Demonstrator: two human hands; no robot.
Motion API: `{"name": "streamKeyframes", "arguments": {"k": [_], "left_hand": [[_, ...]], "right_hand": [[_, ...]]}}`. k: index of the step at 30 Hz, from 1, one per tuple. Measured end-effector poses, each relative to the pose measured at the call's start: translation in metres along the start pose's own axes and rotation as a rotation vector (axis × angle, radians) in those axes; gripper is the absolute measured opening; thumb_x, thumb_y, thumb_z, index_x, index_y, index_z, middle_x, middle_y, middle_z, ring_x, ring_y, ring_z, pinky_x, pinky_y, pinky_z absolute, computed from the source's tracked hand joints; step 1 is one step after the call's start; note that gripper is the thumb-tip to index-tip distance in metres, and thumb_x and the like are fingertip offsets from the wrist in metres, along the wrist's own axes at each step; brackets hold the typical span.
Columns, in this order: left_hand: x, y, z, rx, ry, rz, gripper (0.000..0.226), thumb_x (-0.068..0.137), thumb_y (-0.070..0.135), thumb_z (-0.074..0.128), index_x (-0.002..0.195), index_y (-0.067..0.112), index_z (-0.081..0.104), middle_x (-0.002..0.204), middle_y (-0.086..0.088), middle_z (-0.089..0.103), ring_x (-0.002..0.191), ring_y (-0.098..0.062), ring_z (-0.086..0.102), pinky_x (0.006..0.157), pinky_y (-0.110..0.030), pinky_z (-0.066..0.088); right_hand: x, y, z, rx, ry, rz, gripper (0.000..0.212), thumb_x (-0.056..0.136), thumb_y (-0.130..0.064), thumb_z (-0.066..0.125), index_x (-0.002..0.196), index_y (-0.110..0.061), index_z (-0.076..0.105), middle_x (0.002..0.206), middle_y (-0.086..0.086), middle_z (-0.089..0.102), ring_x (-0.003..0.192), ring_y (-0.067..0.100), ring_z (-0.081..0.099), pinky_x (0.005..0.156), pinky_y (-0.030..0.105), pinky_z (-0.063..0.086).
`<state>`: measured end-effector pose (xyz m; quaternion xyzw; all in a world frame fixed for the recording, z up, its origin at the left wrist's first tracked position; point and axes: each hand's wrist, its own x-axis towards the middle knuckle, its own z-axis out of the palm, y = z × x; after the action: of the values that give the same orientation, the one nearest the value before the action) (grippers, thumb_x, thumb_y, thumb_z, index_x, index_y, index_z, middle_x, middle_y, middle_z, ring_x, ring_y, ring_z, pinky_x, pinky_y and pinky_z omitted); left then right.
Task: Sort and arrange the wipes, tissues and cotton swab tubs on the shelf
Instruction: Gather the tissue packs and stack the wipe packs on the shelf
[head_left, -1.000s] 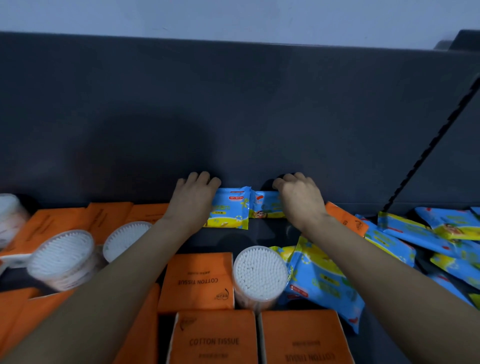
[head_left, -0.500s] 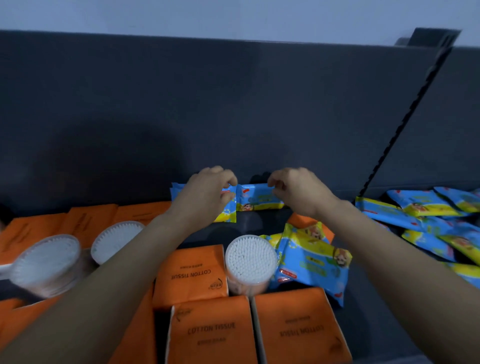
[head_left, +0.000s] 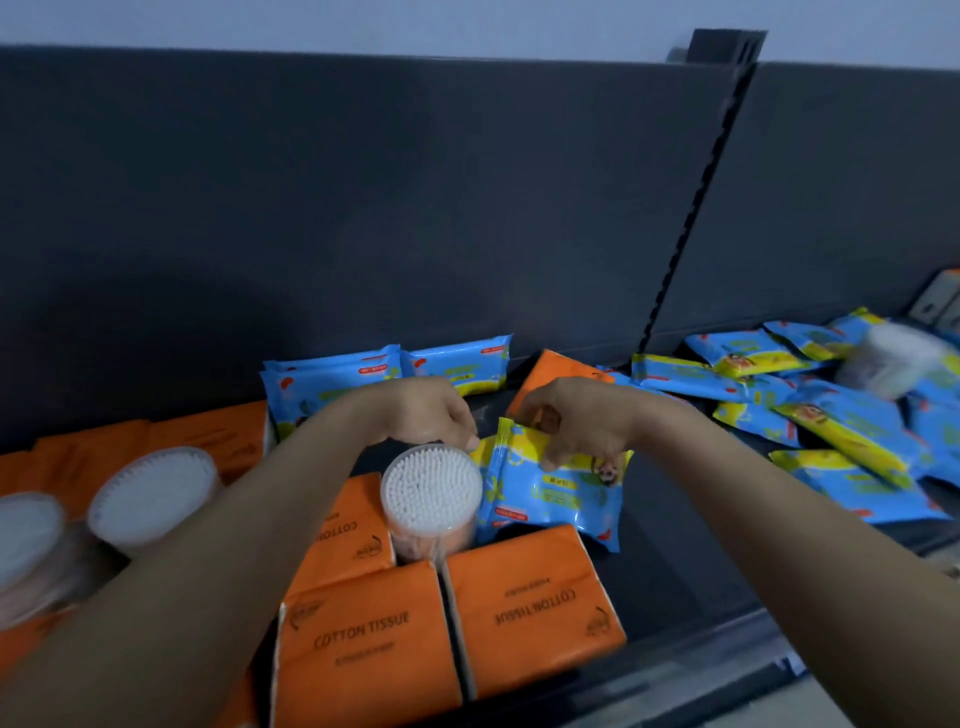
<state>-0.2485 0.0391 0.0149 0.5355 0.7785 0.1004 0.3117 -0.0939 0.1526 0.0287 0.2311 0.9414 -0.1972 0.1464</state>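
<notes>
My right hand (head_left: 576, 423) pinches the top edge of a blue and yellow wipes pack (head_left: 556, 493) lying mid-shelf. My left hand (head_left: 428, 410) has curled fingers at that pack's top left corner, just above a clear cotton swab tub (head_left: 431, 491). Two wipes packs (head_left: 332, 379) (head_left: 462, 364) stand against the dark back panel. Orange cotton tissue packs (head_left: 363, 644) (head_left: 530, 603) lie at the front, and another tissue pack (head_left: 348, 530) lies left of the tub.
Two more swab tubs (head_left: 150, 493) (head_left: 26, 535) sit at the left on orange tissue packs (head_left: 156, 441). A heap of wipes packs (head_left: 831, 431) and a blurred tub (head_left: 893, 364) fill the right. A notched upright (head_left: 691, 208) divides the back panel. The shelf lip (head_left: 675, 670) runs along the front.
Both hands left the wipes packs standing at the back wall and came forward to the wipes pack beside the swab tub. The view shifted left and down.
</notes>
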Motion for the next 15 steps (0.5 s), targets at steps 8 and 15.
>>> {"name": "streamKeyframes", "arguments": {"k": [8,15], "left_hand": [[0.011,0.005,0.008,-0.064,0.021,-0.142,0.012,0.074,0.028,0.077,0.077,0.02,0.068,0.063,0.013,0.057,0.064,-0.003,0.051,0.062,-0.02,0.04],[0.0,-0.01,-0.009,-0.565,0.273,-0.218,0.009,0.085,0.004,0.063,0.087,0.011,0.058,0.079,-0.011,0.052,0.07,-0.019,0.053,0.054,-0.023,0.053]], "right_hand": [[0.009,0.02,-0.031,0.185,0.105,-0.081,0.023,0.068,-0.003,0.068,0.08,-0.014,0.052,0.065,-0.004,0.045,0.06,0.013,0.043,0.056,0.029,0.036],[0.028,0.022,-0.052,0.727,0.362,-0.132,0.043,0.074,0.01,0.055,0.108,-0.016,0.062,0.071,0.001,0.055,0.047,0.005,0.048,0.044,0.015,0.039]]}}
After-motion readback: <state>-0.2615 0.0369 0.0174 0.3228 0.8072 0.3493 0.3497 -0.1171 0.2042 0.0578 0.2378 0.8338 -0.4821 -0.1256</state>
